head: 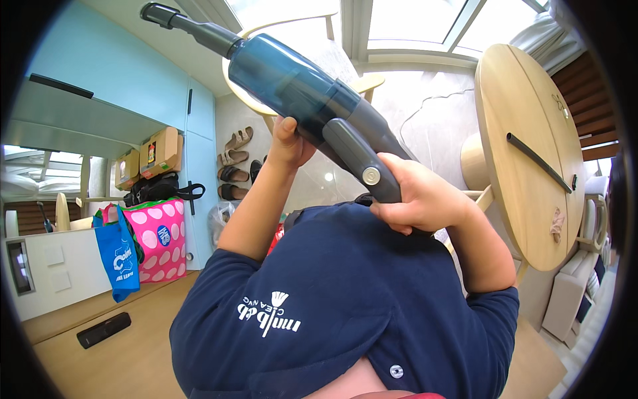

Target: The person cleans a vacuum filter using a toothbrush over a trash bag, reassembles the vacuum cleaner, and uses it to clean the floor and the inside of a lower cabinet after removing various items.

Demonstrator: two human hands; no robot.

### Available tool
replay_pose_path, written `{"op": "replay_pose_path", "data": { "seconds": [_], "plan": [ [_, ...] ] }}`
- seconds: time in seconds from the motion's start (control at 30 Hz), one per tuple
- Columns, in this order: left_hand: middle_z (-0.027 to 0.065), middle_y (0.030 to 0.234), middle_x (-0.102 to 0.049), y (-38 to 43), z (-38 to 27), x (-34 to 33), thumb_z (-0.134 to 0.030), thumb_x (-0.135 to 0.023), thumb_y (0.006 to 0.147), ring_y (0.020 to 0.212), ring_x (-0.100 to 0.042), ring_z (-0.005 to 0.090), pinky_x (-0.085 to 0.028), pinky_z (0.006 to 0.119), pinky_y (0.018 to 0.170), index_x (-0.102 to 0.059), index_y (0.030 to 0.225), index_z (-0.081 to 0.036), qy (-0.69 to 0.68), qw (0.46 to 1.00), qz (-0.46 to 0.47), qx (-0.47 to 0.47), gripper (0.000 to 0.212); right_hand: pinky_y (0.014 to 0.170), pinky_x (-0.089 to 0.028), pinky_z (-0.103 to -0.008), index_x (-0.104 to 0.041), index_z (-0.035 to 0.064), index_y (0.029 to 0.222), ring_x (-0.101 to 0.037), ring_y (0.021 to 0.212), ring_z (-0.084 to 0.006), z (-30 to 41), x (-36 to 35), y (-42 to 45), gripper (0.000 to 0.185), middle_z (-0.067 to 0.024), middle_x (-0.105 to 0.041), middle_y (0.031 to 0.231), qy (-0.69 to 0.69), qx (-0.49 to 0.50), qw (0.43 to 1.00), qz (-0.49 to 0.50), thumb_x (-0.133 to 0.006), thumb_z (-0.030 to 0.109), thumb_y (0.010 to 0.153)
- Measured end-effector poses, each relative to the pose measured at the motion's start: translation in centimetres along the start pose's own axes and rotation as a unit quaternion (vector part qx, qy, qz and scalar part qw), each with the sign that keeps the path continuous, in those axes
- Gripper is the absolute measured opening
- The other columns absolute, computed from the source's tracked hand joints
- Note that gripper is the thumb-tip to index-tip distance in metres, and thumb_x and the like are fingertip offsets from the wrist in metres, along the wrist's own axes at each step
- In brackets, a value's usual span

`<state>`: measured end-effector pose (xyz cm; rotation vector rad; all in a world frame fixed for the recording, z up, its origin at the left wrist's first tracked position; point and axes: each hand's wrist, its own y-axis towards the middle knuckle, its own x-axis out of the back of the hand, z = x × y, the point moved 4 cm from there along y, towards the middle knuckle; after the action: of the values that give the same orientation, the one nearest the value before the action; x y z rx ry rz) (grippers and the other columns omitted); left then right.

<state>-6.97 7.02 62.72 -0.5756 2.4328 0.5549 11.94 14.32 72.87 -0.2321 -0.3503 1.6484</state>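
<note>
A handheld vacuum cleaner [319,99] with a translucent blue dust bin and a dark grey body is held up across my front. Its narrow nozzle [199,32] points to the upper left. My right hand [423,194] is wrapped round the grey handle [361,157], just below a round silver button [371,175]. Beneath the dust bin, my left hand [294,144] supports the body, thumb up along its side; most of its fingers are hidden behind the machine.
At right stands a round wooden table [518,219] bearing a black tube [538,162] and a crumpled cloth [557,224]. A wooden chair [369,82] is behind the vacuum. Sandals [234,158] line the floor by blue cabinets [119,75]. Bags [157,239] and cardboard boxes [159,152] fill the left.
</note>
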Motion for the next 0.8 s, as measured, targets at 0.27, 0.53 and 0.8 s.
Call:
{"op": "replay_pose_path", "data": {
  "seconds": [0.27,0.53,0.8],
  "plan": [
    [0.0143,0.128,-0.052,2.1,0.7,-3.2,-0.069,-0.064,0.068,0.122,-0.049,0.0268,-0.038,0.043,0.104,-0.043,0.132,-0.003,-0.106,0.988,0.113,0.028,0.094,0.040,-0.040,-0.0251,-0.039,-0.0024,0.112,-0.048,0.042,-0.0116,-0.8,0.9,0.8,0.038,-0.0070,-0.051,0.064,0.165,0.047,0.985,0.025,-0.054,-0.003,0.077],
    [0.0135,0.136,-0.048,-20.6,12.2,22.5,-0.039,-0.032,0.099,0.127,-0.043,0.0232,-0.032,0.033,0.104,-0.043,0.136,-0.003,0.355,0.849,-0.226,0.320,0.052,0.039,-0.037,-0.0248,-0.046,-0.0015,0.102,-0.045,0.041,-0.0083,-1.6,2.9,0.9,0.028,-0.0026,-0.049,0.061,-0.016,0.035,0.994,-0.101,-0.059,0.001,0.077],
    [0.0046,0.101,-0.059,-11.3,0.2,8.8,-0.021,-0.052,0.090,0.093,-0.054,0.0181,-0.043,0.031,0.084,-0.053,0.119,-0.002,0.304,0.847,-0.182,0.397,0.035,0.041,-0.041,-0.0298,-0.045,-0.0023,0.098,-0.048,0.037,-0.0143,-3.5,4.1,1.2,0.030,-0.0045,-0.048,0.049,-0.051,-0.009,0.978,-0.201,-0.060,0.010,0.075]
  ]
}}
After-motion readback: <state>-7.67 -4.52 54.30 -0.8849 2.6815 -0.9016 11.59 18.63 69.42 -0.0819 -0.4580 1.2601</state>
